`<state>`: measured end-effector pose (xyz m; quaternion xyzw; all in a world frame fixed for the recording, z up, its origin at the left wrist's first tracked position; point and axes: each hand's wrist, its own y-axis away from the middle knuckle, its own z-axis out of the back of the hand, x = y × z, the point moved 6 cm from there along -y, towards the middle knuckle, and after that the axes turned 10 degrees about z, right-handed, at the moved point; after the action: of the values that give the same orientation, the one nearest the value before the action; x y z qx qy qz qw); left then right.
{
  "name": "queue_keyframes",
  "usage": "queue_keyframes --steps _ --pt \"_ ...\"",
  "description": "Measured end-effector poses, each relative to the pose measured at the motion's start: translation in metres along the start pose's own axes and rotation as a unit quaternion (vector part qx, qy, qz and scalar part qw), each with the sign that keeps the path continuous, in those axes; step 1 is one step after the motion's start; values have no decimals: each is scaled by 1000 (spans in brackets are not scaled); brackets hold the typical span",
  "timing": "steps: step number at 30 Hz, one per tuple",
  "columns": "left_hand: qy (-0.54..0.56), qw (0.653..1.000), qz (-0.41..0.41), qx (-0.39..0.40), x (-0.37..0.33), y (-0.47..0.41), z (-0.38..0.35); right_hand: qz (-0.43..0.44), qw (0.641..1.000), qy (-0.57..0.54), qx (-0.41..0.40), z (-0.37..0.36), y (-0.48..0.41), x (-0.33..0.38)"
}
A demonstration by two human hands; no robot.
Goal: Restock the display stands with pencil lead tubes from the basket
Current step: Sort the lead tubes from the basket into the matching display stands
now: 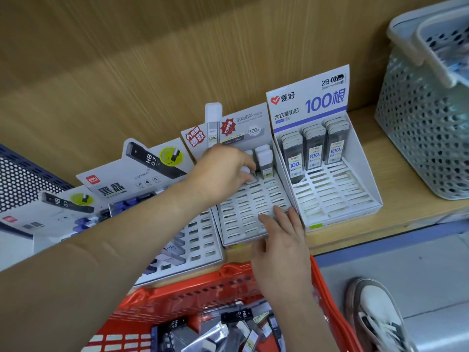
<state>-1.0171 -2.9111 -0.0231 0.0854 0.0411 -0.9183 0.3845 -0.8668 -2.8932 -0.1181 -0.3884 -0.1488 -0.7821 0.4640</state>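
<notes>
Spanning the view from 9 to 3 o'clock, a wooden shelf (411, 201) carried everything. A grey perforated basket (418, 123) sat on it at 2 o'clock. A red basket (203, 293) at 6 o'clock held loose lead tubes (236, 316). Three display stands stood side by side: the left stand (142, 174) at 9 o'clock was partly covered by the left forearm, the middle stand (243, 214) was at centre, and the right stand (335, 194) at 2 o'clock had three rows of dark tubes (314, 148) at its back. A shoe (378, 308) showed at 5 o'clock. The right grip (281, 245) lay with straight fingers on the middle stand's front edge, holding nothing. The left grip (225, 171) hid that stand's back-left slots, its fingers curled on a white-capped tube (247, 170), just beside the standing white-capped tubes (265, 158).
</notes>
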Motion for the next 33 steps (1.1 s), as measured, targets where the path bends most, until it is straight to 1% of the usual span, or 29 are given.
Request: queue_keyframes --steps 2,5,7,9,11,14,15,17,19,20,22,23,24,25,28,30,32,33 --pt "34 999 17 -3 0 1 2 1 1000 -5 14 0 0 -1" --pt "93 993 20 -68 -2 4 8 4 1000 -10 16 2 0 -2" --pt "89 989 17 -121 -1 5 10 8 1000 -15 17 2 0 -2" --pt "63 983 14 -171 1 4 12 14 1000 -21 16 2 1 -3" --pt "33 979 -3 -203 0 3 9 18 999 -24 17 2 1 -4" --pt "42 979 -1 -199 -3 4 6 23 999 -37 11 3 1 -6" --pt "47 980 13 -191 -4 4 7 25 999 -43 14 4 0 -6" --pt "37 986 58 -150 -4 2 7 22 997 -65 21 7 -1 -7" --pt "24 987 98 -125 -3 11 12 9 994 -105 12 15 0 -7" --pt "36 985 110 -130 -3 21 17 9 992 -124 -2 21 2 -5" --pt "85 976 115 -166 -5 54 29 26 988 -147 -25 32 4 3" --pt "112 970 117 -180 -7 76 35 37 987 -154 -22 35 5 7" --pt "135 966 126 -183 -6 98 38 44 986 -159 0 34 5 10" --pt "153 962 140 -176 -3 121 37 46 985 -162 42 31 5 13" --pt "194 946 226 -125 25 190 10 48 969 -147 194 15 13 25" --pt "188 937 289 -59 48 230 -22 53 957 -94 269 -2 30 28" --pt "168 926 337 38 69 267 -61 71 946 1 317 -24 50 23" --pt "147 922 347 91 77 284 -82 74 935 44 343 -37 64 16"
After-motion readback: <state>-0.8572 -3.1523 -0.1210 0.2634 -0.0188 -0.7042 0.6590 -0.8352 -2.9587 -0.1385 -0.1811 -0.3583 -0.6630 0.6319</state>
